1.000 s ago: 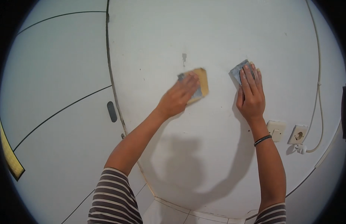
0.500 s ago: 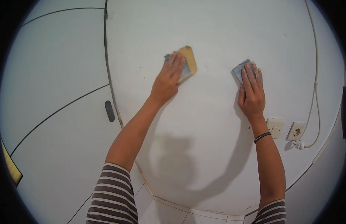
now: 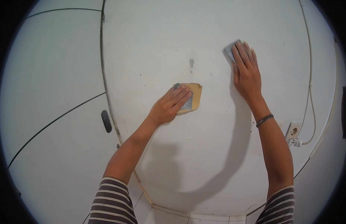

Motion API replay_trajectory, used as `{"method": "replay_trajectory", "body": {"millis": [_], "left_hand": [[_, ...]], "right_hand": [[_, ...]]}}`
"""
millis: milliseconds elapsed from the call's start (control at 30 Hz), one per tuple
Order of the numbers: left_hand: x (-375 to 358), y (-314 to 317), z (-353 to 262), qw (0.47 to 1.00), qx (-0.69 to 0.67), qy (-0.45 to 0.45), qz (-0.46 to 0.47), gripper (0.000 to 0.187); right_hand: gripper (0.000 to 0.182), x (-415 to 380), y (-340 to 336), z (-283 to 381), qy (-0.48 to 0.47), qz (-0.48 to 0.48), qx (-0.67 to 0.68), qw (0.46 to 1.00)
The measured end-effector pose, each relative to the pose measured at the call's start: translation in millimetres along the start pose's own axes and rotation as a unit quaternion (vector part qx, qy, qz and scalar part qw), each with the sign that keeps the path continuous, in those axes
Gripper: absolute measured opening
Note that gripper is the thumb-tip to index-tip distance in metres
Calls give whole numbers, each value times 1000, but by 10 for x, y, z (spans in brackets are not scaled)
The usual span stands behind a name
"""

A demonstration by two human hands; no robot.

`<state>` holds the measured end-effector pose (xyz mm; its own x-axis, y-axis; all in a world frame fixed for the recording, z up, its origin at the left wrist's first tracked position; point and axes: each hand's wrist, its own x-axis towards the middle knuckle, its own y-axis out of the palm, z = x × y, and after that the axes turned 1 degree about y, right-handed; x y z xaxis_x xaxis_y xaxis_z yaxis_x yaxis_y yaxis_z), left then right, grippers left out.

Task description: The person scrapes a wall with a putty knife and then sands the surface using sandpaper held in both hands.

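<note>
Against the white wall [image 3: 202, 149], my left hand [image 3: 169, 106] presses a yellow-tan sheet [image 3: 196, 98] with a grey patch, its fingers lying over the grey part. Higher and to the right, my right hand [image 3: 248, 76] holds a grey pad [image 3: 229, 50] flat on the wall, fingers together over it and the thumb at its lower side. A small grey mark [image 3: 192, 64] shows on the wall above my left hand. The palms and the undersides of both pieces are hidden.
On the left is a pale panelled door [image 3: 61, 74] with a dark oval handle [image 3: 106, 121]. A socket [image 3: 293, 131] with a white plug [image 3: 297, 142] and a hanging cable [image 3: 310, 74] are at the right. Floor tiles [image 3: 202, 218] show at the bottom.
My left hand has moved down with the yellow-tan sheet, and the grey wall mark now shows. My right hand has gone up and slightly left with the grey pad; its forearm now covers the light switch.
</note>
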<state>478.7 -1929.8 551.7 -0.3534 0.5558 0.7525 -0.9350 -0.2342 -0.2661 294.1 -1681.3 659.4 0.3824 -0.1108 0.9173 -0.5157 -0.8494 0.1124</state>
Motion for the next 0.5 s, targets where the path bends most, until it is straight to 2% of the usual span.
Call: {"method": "replay_trajectory", "body": {"millis": [67, 167, 200, 267, 367, 400, 500], "left_hand": [[-10, -5, 13, 1000, 1, 12, -6, 61], [-197, -3, -42, 999, -22, 28, 15, 55], [-290, -5, -69, 998, -33, 35, 26, 53], [-455, 14, -110, 997, -62, 40, 30, 47], [-534, 21, -130, 996, -69, 52, 20, 42], [-550, 22, -115, 996, -67, 56, 16, 41], [-570, 35, -105, 996, -66, 55, 0, 40]], "right_hand": [[49, 241, 84, 102, -8, -13, 1, 1000], [50, 310, 167, 425, -124, 72, 36, 989], [52, 209, 217, 565, -194, 117, 65, 972], [59, 30, 185, 793, -246, 206, 165, 933], [49, 280, 202, 547, -286, 151, 104, 940], [48, 390, 197, 466, -264, 134, 67, 953], [48, 525, 220, 410, -113, 40, 21, 993]]}}
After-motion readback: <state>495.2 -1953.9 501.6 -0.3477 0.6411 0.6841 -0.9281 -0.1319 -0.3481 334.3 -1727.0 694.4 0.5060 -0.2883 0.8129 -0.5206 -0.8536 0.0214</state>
